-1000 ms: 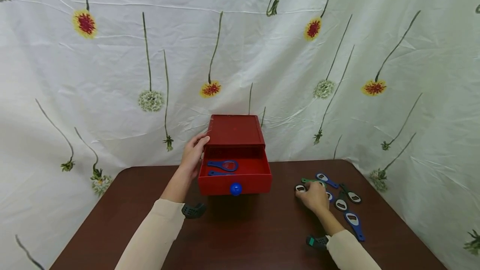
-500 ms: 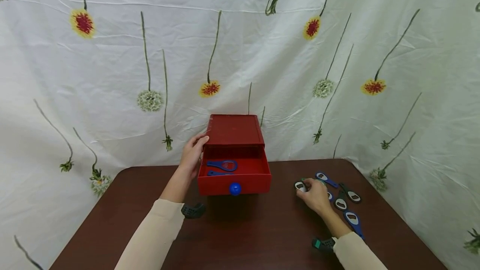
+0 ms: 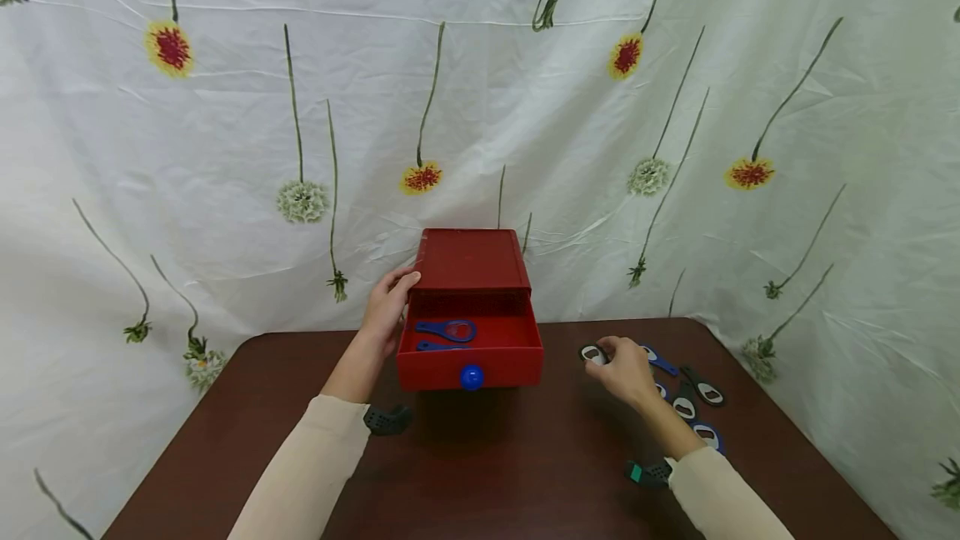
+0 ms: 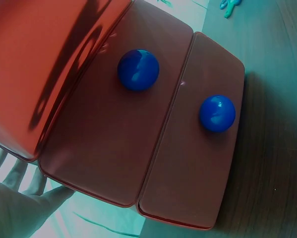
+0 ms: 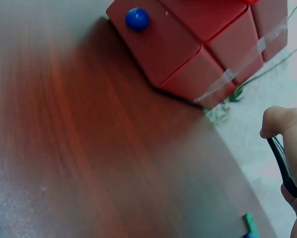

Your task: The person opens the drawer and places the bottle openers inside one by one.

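Black bottle opener (image 3: 593, 355) is grasped between the thumb and fingers of the right hand (image 3: 626, 372); its pale-faced head projects leftward past the fingertips. From the right wrist it shows edge-on, pinched. It appears lifted off the table (image 3: 495, 473), though neither angle settles this firmly. Its handle is concealed by the fingers in the head view.

Just beyond the right hand lie a blue opener (image 3: 660, 359) and two dark openers (image 3: 705, 390) (image 3: 684, 405). A second blue head (image 3: 661, 391) is mostly hidden by the hand, and the wrist covers the handle of a nearer blue opener (image 3: 708, 437).

Well apart, to the left, stands a red drawer unit (image 3: 472, 259). The left hand (image 3: 386, 307) rests against its left side, fingers extended, grasping nothing. The top drawer (image 3: 435, 369), blue-knobbed, is pulled out and contains two blue openers (image 3: 456, 330) (image 3: 441, 347). A flowered sheet (image 3: 570, 123) hangs behind.
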`<state>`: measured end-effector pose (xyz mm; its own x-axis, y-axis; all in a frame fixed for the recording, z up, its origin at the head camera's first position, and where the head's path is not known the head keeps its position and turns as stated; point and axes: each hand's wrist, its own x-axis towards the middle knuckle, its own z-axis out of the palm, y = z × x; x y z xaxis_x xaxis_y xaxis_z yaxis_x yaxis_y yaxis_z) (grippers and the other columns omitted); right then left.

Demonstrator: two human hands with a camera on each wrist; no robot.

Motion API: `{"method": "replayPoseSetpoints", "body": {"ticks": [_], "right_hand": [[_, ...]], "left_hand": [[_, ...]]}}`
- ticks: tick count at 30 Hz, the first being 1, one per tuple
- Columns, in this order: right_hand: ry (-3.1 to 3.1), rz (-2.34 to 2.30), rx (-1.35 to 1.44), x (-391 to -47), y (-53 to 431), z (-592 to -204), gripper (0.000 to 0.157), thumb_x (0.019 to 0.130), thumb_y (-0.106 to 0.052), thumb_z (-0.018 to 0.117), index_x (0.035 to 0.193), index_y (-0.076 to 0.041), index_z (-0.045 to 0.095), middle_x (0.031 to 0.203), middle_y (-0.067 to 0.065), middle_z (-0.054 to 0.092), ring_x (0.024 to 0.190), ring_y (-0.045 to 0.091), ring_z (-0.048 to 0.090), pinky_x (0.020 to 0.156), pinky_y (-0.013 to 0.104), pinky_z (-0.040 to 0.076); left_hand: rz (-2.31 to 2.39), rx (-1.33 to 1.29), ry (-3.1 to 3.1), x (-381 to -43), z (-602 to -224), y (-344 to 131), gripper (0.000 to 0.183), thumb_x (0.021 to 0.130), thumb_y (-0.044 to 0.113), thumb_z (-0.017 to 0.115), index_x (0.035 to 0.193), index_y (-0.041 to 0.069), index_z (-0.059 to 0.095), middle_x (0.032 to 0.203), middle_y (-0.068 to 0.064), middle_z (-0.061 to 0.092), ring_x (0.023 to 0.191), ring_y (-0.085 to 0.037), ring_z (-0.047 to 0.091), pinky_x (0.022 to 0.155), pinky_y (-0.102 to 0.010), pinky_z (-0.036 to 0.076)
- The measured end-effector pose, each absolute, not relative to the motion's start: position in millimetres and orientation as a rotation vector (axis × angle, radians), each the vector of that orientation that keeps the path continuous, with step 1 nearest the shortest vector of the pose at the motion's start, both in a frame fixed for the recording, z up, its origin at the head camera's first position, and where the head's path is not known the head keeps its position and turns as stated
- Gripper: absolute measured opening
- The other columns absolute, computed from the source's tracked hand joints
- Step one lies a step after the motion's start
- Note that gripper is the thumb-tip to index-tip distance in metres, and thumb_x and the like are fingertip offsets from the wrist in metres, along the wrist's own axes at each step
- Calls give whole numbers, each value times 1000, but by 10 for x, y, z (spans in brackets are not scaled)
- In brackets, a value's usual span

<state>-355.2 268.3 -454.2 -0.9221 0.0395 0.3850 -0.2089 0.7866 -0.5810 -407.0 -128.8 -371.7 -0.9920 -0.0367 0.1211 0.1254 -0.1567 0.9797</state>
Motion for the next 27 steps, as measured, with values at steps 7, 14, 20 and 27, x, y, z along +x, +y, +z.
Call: {"method": "replayPoseSetpoints", "body": {"ticks": [7, 14, 20, 27], "right_hand": [[-2605, 928, 144, -3535, 2640, -4255, 43, 85, -19, 79, 119, 7, 69, 107, 17, 69, 90, 29, 64, 76, 46, 54], [-2558, 927, 274, -3498, 2533, -3896, 42, 86, -17, 76, 119, 9, 69, 103, 19, 72, 85, 30, 67, 73, 45, 56], [-2580, 950, 289, -3446, 2375, -3597, 44, 88, -23, 76, 123, 3, 69, 106, 14, 71, 91, 28, 65, 72, 41, 54], [-2551, 866, 415, -3410, 2127, -3299, 39, 86, -22, 78, 116, 2, 71, 107, 14, 68, 88, 27, 64, 70, 39, 53]], "left_hand": [[-2308, -95, -1975, -4082, -3724, -1288, 53, 103, 34, 63, 149, 9, 52, 138, -11, 53, 114, -24, 54, 87, -35, 50], [-2298, -101, -1976, -4090, -3732, -1301, 56, 103, 36, 63, 151, 8, 50, 139, -11, 52, 116, -24, 53, 90, -34, 49], [-2306, -97, -1965, -4095, -3727, -1301, 53, 104, 35, 63, 149, 9, 52, 137, -10, 53, 116, -25, 53, 90, -37, 49], [-2315, -100, -1963, -4086, -3728, -1299, 54, 104, 35, 62, 150, 9, 51, 139, -11, 51, 118, -26, 52, 91, -42, 50]]}}
